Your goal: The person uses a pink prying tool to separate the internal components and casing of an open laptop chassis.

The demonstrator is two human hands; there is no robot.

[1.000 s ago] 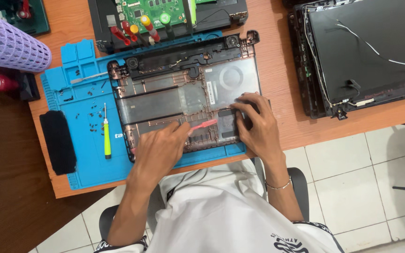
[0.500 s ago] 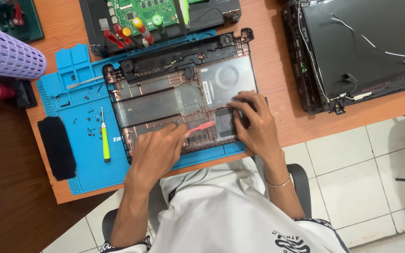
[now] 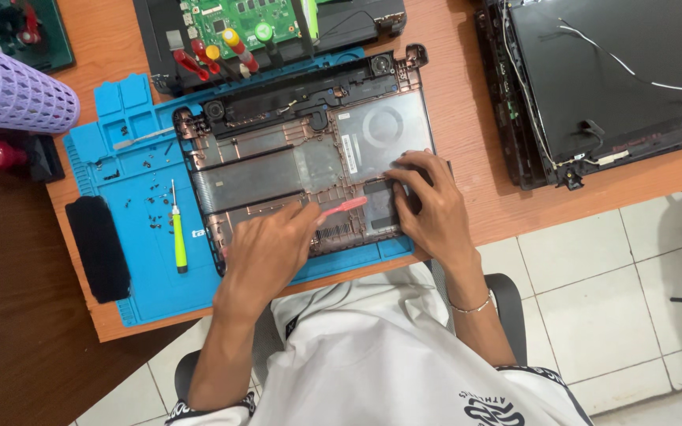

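Under the left hand (image 3: 266, 252), red tool's (image 3: 341, 208) grip hidden.

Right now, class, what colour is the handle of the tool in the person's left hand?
Red or pinkish-red: the tool held by the left hand, seen best in the head view.

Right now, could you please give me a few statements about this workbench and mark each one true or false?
1. The left hand holds a slim red plastic pry tool. True.
2. The right hand rests on the purple perforated basket. False: it presses on the black plastic laptop base shell.
3. A yellow-green handled screwdriver lies on the blue silicone work mat. True.
4. The laptop base shell lies on the floor tiles. False: it lies on the mat.
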